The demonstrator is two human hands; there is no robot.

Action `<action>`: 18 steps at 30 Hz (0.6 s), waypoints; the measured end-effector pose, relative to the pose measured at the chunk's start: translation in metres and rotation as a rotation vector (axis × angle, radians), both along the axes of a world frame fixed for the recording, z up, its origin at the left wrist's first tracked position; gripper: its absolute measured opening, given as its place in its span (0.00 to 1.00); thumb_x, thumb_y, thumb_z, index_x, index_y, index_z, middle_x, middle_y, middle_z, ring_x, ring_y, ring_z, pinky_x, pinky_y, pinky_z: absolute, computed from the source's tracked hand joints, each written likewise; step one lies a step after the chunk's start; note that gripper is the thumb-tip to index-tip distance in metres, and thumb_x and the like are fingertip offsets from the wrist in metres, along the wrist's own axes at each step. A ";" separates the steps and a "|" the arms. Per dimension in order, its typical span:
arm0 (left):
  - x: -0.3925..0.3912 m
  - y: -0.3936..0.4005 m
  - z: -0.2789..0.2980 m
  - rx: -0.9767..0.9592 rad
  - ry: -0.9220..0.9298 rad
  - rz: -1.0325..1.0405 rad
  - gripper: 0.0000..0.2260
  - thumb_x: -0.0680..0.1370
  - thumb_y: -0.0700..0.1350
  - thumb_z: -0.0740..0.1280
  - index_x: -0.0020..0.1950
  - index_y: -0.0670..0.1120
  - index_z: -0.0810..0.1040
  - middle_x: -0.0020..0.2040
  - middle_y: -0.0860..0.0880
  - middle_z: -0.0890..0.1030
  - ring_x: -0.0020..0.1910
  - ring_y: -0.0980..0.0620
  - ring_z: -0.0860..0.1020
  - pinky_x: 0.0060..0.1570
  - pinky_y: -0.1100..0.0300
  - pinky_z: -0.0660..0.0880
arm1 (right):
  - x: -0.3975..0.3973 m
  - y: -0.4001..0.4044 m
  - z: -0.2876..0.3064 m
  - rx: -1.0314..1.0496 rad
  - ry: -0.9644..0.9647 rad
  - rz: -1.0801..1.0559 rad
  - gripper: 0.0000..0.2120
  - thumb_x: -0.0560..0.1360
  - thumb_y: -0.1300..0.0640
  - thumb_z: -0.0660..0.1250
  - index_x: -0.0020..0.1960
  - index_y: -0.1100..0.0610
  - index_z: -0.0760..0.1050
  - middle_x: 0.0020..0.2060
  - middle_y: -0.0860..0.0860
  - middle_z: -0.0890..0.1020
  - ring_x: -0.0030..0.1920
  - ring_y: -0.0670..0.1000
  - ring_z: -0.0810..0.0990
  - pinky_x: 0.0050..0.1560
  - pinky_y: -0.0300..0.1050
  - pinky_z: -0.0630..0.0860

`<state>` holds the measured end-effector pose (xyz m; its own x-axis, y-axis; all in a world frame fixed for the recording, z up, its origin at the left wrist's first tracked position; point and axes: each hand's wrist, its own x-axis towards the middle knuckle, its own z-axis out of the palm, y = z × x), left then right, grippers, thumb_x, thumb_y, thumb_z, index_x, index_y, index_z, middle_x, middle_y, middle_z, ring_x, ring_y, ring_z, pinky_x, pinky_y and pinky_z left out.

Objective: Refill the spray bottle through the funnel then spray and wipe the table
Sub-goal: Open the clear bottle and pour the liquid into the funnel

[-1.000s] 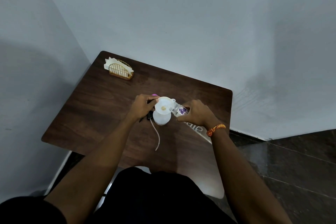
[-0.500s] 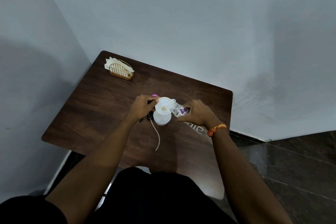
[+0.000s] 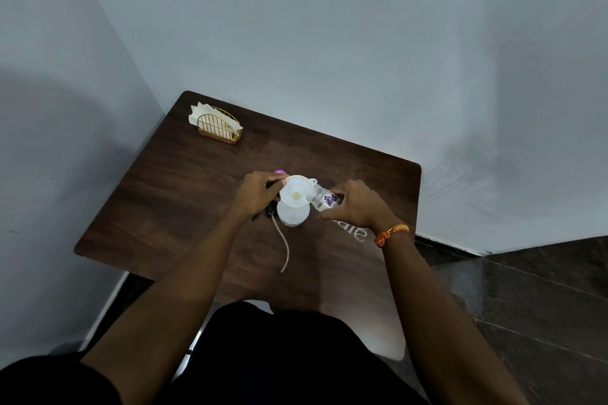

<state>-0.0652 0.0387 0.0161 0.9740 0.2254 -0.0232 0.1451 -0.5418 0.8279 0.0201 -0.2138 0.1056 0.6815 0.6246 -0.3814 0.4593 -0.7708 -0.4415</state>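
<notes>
A white funnel (image 3: 296, 192) sits in the neck of a white spray bottle (image 3: 293, 217) standing mid-table. My left hand (image 3: 258, 191) grips the funnel's left rim. My right hand (image 3: 357, 207) holds a small clear refill bottle (image 3: 320, 200) with a purple label, tipped with its mouth over the funnel's right rim. The black spray head with its long clear tube (image 3: 285, 250) lies on the dark wooden table (image 3: 171, 207) just left of the bottle. A purple cap (image 3: 279, 171) peeks out behind my left hand.
A gold wire holder with white napkins (image 3: 217, 125) stands at the table's far left corner. White walls close in at the back and left. Dark tiled floor (image 3: 543, 306) lies to the right. White lettering (image 3: 353, 230) marks the table under my right wrist.
The refill bottle's mouth has shifted slightly further over the funnel; both hands otherwise stay in place.
</notes>
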 end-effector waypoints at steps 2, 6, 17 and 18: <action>0.000 0.001 -0.002 0.000 -0.002 -0.009 0.12 0.83 0.45 0.70 0.65 0.46 0.86 0.55 0.48 0.88 0.41 0.57 0.87 0.45 0.69 0.81 | 0.000 -0.001 -0.004 0.014 -0.016 -0.001 0.13 0.70 0.41 0.77 0.37 0.46 0.77 0.32 0.43 0.80 0.33 0.43 0.78 0.33 0.41 0.67; 0.001 0.001 -0.003 0.002 -0.005 -0.008 0.12 0.83 0.45 0.70 0.65 0.46 0.86 0.56 0.48 0.88 0.41 0.57 0.87 0.46 0.65 0.83 | -0.003 -0.003 -0.011 0.099 0.021 -0.020 0.13 0.70 0.41 0.78 0.49 0.47 0.84 0.34 0.40 0.81 0.34 0.42 0.79 0.34 0.40 0.68; 0.007 0.002 -0.001 -0.094 0.047 0.014 0.13 0.83 0.53 0.69 0.58 0.49 0.89 0.51 0.52 0.89 0.43 0.59 0.87 0.47 0.55 0.84 | -0.005 -0.009 -0.026 0.341 0.029 -0.086 0.24 0.71 0.41 0.80 0.63 0.51 0.82 0.51 0.44 0.87 0.46 0.44 0.85 0.47 0.48 0.84; 0.008 0.002 0.000 -0.098 0.058 0.022 0.14 0.84 0.55 0.68 0.56 0.49 0.89 0.49 0.53 0.89 0.44 0.58 0.87 0.47 0.55 0.84 | -0.004 -0.011 -0.027 0.365 0.029 -0.091 0.25 0.72 0.42 0.80 0.64 0.51 0.82 0.54 0.44 0.87 0.49 0.44 0.85 0.50 0.48 0.84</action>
<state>-0.0571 0.0411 0.0162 0.9652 0.2407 -0.1025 0.2055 -0.4549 0.8665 0.0157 -0.2245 0.0781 0.7329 0.6602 -0.1645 0.3796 -0.5974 -0.7064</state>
